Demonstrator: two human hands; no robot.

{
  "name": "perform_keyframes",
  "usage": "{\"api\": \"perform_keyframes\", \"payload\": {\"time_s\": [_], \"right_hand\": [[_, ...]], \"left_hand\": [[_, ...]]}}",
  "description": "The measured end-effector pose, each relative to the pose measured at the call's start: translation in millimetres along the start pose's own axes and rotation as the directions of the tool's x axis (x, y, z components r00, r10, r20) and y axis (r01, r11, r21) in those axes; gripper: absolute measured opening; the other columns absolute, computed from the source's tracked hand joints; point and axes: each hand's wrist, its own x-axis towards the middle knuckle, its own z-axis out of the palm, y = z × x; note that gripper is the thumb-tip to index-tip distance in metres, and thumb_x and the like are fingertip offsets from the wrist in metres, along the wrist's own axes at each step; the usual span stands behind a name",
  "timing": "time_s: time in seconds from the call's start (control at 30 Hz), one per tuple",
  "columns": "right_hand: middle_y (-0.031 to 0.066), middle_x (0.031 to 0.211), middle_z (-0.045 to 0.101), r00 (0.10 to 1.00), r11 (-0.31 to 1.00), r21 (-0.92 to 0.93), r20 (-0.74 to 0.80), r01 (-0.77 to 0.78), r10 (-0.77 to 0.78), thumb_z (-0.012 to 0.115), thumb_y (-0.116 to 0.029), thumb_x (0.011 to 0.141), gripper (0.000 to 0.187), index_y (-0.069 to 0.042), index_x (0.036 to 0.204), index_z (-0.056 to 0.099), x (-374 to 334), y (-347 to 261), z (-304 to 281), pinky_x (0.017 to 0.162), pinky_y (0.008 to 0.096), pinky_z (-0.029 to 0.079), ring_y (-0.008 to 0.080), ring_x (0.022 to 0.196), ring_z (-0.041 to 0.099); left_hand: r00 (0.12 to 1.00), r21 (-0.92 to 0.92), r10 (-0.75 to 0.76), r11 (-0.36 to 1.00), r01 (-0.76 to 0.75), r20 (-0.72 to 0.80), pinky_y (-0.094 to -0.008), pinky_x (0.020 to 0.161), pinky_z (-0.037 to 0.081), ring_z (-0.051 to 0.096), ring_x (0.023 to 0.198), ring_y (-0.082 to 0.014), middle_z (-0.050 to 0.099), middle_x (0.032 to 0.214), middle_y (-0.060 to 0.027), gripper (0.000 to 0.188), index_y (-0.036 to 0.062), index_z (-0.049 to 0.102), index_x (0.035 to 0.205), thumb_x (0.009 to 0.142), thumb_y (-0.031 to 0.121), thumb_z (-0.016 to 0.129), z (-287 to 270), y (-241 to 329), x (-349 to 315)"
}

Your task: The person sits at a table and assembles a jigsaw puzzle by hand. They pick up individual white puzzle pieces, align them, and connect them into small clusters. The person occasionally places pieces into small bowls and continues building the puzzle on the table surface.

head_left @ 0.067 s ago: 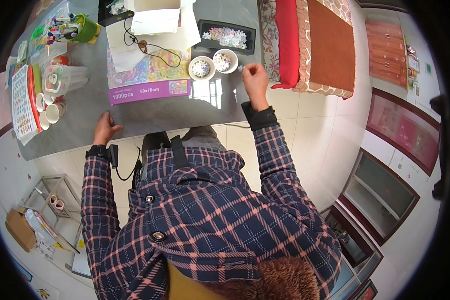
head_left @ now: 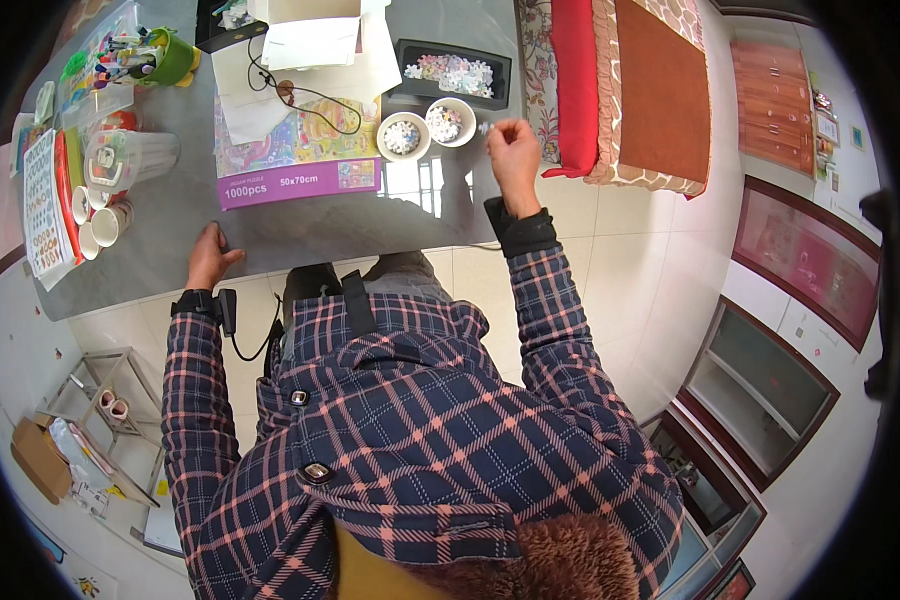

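Note:
My right hand (head_left: 515, 158) is raised at the table's right edge, fingers pinched on a small pale jigsaw piece (head_left: 484, 129). Just left of it stand two paper cups, the right cup (head_left: 451, 122) and the left cup (head_left: 404, 136), both holding jigsaw pieces. A black tray (head_left: 402, 82) behind them has more pale and pinkish pieces in it. On the near edge of the table rests my left hand (head_left: 210, 258), thumb apart from the fingers, with nothing seen in it. Ahead of that hand lies a purple-edged jigsaw box (head_left: 298, 182).
White papers (head_left: 255, 105) and a black cable (head_left: 310, 92) lie on the box. At the left are a green pen holder (head_left: 175, 57), a clear plastic container (head_left: 150, 160) and several paper cups (head_left: 110, 222). A cloth-covered seat (head_left: 660, 90) adjoins the table's right side.
My right hand has shifted slightly right, and its pinched piece has risen a little in the picture. My left hand has stayed in place.

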Motion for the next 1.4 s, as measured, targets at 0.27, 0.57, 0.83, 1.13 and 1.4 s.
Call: {"api": "perform_keyframes", "payload": {"time_s": [0.27,0.57,0.83,1.13,1.4], "right_hand": [[0.0080,0.098,0.062,0.815,0.800,-0.160,0.064,0.578,-0.576,0.068,-0.001,0.075,0.027,-0.007,0.101,0.064,-25.4,-75.6,13.9,0.064,0.0288,0.050,0.0210,0.074,0.061],[0.0089,0.110,0.054,0.708,0.522,-0.482,0.414,0.704,-0.572,0.068,-0.016,0.073,0.027,-0.015,0.100,0.063,-58.2,-68.6,34.2,0.074,0.0399,0.042,0.0285,0.098,0.052],[0.0111,0.107,0.057,0.836,0.514,-0.666,0.361,0.541,-0.413,0.069,-0.022,0.074,0.036,-0.009,0.106,0.060,-53.5,-65.0,43.3,0.073,0.0421,0.043,0.0281,0.096,0.054],[0.0123,0.120,0.052,0.825,0.515,-0.652,0.359,0.557,-0.437,0.073,-0.019,0.073,0.058,-0.011,0.126,0.051,-55.1,-76.7,45.7,0.080,0.0422,0.044,0.0303,0.106,0.052],[0.0160,0.123,0.053,0.815,0.657,-0.483,0.357,0.579,-0.456,0.069,-0.011,0.077,0.050,-0.006,0.124,0.051,-79.6,-92.7,16.7,0.085,0.0416,0.047,0.0349,0.108,0.052]], "left_hand": [[0.999,0.008,-0.041,0.999,0.041,0.003,-0.0417,0.064,0.042,0.050,0.070,-0.0339,0.052,0.077,-0.0141,0.050,0.0052,0.041,0.079,0.060,0.018,0.085,-0.9,0.8,0.4],[0.998,-0.030,-0.064,0.998,0.064,-0.004,-0.0417,0.062,0.042,0.050,0.069,-0.0335,0.053,0.077,-0.0133,0.051,0.0048,0.043,0.080,0.058,0.015,0.087,5.6,-6.5,1.4],[0.994,0.005,-0.111,0.994,0.111,0.021,-0.0440,0.066,0.044,0.054,0.075,-0.0350,0.055,0.082,-0.0139,0.051,0.0054,0.046,0.081,0.056,0.019,0.089,1.2,1.9,-1.2],[0.995,-0.005,-0.100,0.995,0.100,-0.005,-0.0445,0.070,0.046,0.056,0.081,-0.0363,0.057,0.086,-0.0148,0.048,0.0050,0.048,0.081,0.056,0.018,0.087,-9.6,14.8,-5.9],[0.997,0.049,-0.079,0.996,0.079,-0.003,-0.0435,0.073,0.047,0.058,0.085,-0.0347,0.059,0.088,-0.0136,0.048,0.0063,0.051,0.084,0.058,0.025,0.087,-2.6,3.2,1.8]]}}
